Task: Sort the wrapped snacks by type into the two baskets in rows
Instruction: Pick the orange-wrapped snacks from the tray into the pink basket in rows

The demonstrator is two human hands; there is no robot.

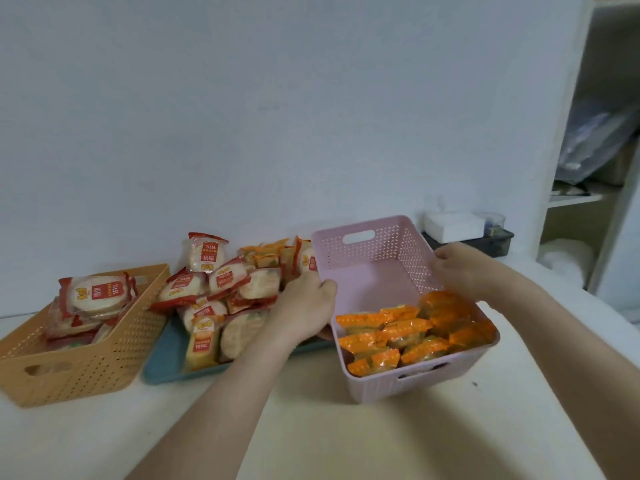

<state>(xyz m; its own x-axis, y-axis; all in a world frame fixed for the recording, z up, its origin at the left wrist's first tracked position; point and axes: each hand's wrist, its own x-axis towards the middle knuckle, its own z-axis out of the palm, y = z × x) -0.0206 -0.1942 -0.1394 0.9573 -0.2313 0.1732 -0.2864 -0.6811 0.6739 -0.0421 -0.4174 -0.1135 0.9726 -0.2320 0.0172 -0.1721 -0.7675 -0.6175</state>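
White tabletop [311, 431] bears a pink basket [398, 245], left hand [304, 306] and right hand [460, 268] fingers curled round its rims.

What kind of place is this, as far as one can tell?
Probably a storage or work room in a home or small office. A plain white table stands against a bare wall, open shelves on the right hold plastic bags, and a tissue box sits in a dark tray.

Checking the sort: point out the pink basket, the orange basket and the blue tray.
pink basket [391, 244]: head view, far wall
orange basket [86, 375]: head view, near wall
blue tray [162, 358]: head view, bare near corner
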